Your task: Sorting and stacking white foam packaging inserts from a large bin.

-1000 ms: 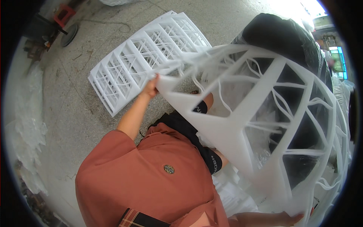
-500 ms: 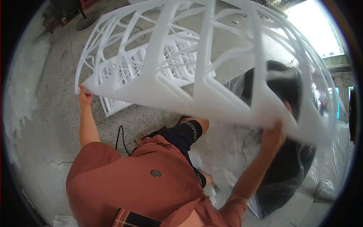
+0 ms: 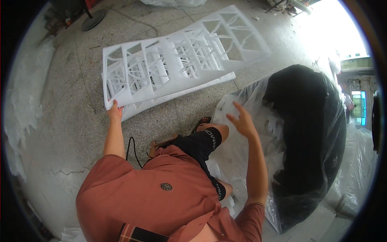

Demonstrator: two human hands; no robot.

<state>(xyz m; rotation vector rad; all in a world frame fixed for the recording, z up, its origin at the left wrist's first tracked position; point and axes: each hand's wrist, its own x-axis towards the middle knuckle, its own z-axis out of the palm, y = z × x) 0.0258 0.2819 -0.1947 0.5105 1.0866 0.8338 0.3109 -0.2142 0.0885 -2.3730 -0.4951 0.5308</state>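
**White lattice sheet held over a stack, by one hand only**

The left hand [image 3: 115, 111] is closed around the near left corner of a white cut-out sheet [image 3: 177, 82], fingers and thumb pinching its edge. The sheet stretches out to the far right, lying over a white stack [image 3: 153, 101] of similar openwork on the speckled floor [image 3: 80, 137]. It sits at a slight angle to the stack, its right end reaching well beyond it and looking blurred. How much of the sheet touches the stack cannot be told.

The right hand [image 3: 243, 121] is open and holds nothing, its fingers spread and pointing left and far. It is apart from the sheet, in front of crumpled clear plastic [image 3: 266, 139]. To its right stands a large black bundle [image 3: 306, 121] wrapped in clear film.

The person wears a rust-coloured shirt [image 3: 141, 197] and black shorts [image 3: 191, 145]. A thin black cable [image 3: 129, 149] loops beside the shirt, and a round dark base [image 3: 93, 20] stands at far left.
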